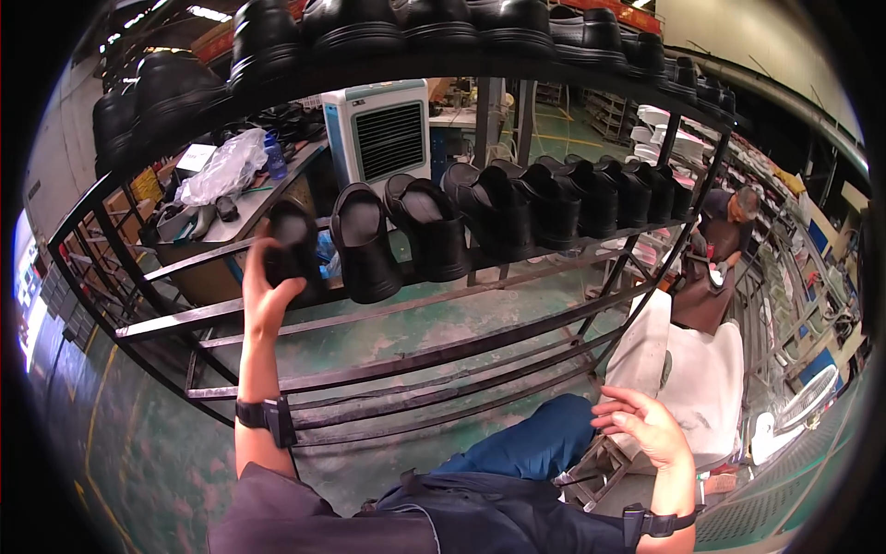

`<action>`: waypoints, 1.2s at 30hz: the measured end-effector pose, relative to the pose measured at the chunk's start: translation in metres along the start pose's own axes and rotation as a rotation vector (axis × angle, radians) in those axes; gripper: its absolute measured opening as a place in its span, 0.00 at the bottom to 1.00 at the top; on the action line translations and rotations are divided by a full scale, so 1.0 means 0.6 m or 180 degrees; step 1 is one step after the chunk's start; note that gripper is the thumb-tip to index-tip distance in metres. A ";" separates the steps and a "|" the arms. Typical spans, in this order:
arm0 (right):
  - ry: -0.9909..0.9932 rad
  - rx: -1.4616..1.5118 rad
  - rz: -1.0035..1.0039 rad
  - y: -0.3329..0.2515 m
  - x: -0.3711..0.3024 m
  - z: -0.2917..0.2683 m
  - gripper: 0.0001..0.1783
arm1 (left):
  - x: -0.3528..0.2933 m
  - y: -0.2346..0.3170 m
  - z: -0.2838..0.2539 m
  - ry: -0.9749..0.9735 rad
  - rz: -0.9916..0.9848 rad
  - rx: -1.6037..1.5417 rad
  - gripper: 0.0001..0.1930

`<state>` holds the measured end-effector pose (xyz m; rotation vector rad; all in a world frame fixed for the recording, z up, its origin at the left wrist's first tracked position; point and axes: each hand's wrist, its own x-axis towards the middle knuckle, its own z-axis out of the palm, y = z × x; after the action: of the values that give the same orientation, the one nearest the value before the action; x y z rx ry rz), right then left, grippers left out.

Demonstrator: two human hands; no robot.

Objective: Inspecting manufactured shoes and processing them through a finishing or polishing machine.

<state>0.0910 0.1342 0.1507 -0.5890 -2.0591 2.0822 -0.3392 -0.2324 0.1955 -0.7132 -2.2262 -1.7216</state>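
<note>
My left hand (263, 291) reaches up to the middle rail of a dark metal rack (415, 355) and grips a black shoe (293, 247) at the left end of a row of black shoes (517, 208). The shoe stands sole toward me, resting against the rail. My right hand (646, 427) hovers low at the right, palm up, fingers loosely apart, holding nothing, above my blue trouser leg (535, 443). More black shoes (415, 28) line the rack's top rail.
A white air cooler (380, 129) stands behind the rack. A workbench (240, 198) with a plastic bag and tools lies at the left. A seated person (724, 249) works at the right near a white seat (701, 379). Green floor spreads below.
</note>
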 end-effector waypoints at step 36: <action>0.7353 -0.1816 0.4062 0.337 -1.322 -0.141 0.38 | -0.408 0.155 0.676 -0.4486 0.3583 0.0066 0.12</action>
<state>0.8785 -0.0957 0.0856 -2.6309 -0.3818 -0.3246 -0.0400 0.1153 0.0458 -2.9739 -1.4499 -0.5065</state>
